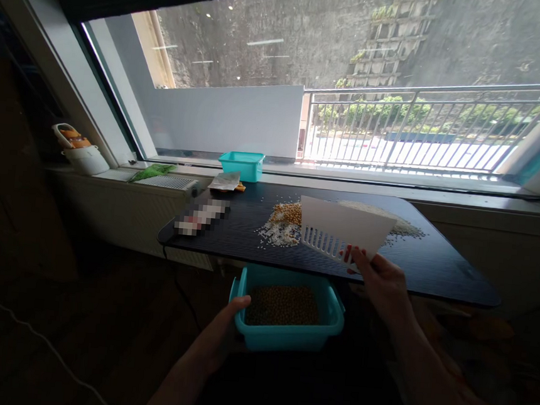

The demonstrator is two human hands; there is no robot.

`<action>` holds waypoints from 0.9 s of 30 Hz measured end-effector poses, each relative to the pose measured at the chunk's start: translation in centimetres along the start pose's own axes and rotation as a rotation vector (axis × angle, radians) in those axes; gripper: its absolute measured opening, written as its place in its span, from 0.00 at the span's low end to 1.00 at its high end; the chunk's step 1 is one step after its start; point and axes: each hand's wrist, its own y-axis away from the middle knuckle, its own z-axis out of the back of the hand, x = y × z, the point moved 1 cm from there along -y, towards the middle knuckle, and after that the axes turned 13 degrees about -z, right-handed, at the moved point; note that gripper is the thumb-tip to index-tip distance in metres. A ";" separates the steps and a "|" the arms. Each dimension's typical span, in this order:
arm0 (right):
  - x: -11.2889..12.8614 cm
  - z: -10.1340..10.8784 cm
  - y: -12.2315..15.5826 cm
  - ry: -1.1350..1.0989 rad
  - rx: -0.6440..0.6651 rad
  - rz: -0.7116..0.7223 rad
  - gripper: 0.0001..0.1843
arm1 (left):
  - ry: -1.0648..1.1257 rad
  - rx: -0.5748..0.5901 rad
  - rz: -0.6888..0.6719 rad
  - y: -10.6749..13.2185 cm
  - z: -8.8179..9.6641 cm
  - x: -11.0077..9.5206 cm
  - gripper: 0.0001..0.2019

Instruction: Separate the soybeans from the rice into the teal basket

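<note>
My left hand grips the left side of a turquoise plastic bin, thumb over the rim. Round tan-brown beans or similar grains cover the bin's bottom; it is held below the near edge of the dark table. Pinched in my right hand is a white slotted sheet, tilted above the table, with a row of slots along its lower edge. Behind and left of the sheet lie golden kernels and white grains. A wider pale pile is partly hidden by the sheet.
A second turquoise bin stands at the table's back left, beside a crumpled packet. A blurred-out object lies on the left. Behind are a window sill and a radiator. A white cable crosses the floor.
</note>
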 end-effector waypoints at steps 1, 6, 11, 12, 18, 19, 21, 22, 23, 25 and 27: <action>0.1 -0.3 -0.5 0.002 -0.008 0.005 0.29 | 0.006 0.004 0.002 0.0 0.0 0.0 0.38; -0.1 -1.3 -1.9 0.017 0.001 0.015 0.28 | 0.001 0.021 -0.005 0.4 -0.3 -0.3 0.38; -0.4 -1.3 -1.9 0.036 0.044 0.037 0.29 | -0.007 0.019 -0.011 0.5 -0.4 -0.4 0.39; -0.4 -1.3 -1.9 0.038 0.047 0.040 0.29 | -0.003 0.025 -0.013 0.5 -0.4 -0.4 0.39; -0.4 -1.2 -1.8 0.018 0.046 0.010 0.29 | -0.002 0.031 -0.010 0.4 -0.4 -0.4 0.38; -0.3 -1.3 -1.8 0.017 0.048 0.010 0.29 | 0.001 0.032 -0.010 0.4 -0.4 -0.4 0.38; -0.2 -1.5 -1.8 0.025 0.058 0.018 0.30 | 0.009 0.031 -0.005 0.4 -0.4 -0.4 0.39; -0.1 -1.6 -1.7 0.033 0.065 0.023 0.30 | 0.011 0.028 -0.001 0.4 -0.4 -0.4 0.39; -0.1 -1.6 -1.7 0.042 0.072 0.027 0.31 | 0.008 0.024 0.000 0.4 -0.4 -0.4 0.39; -0.1 -1.6 -1.6 0.050 0.081 0.024 0.30 | 0.000 0.018 0.002 0.4 -0.4 -0.5 0.38; -0.1 -1.5 -1.5 0.042 0.076 0.018 0.30 | -0.007 0.016 -0.001 0.4 -0.4 -0.5 0.37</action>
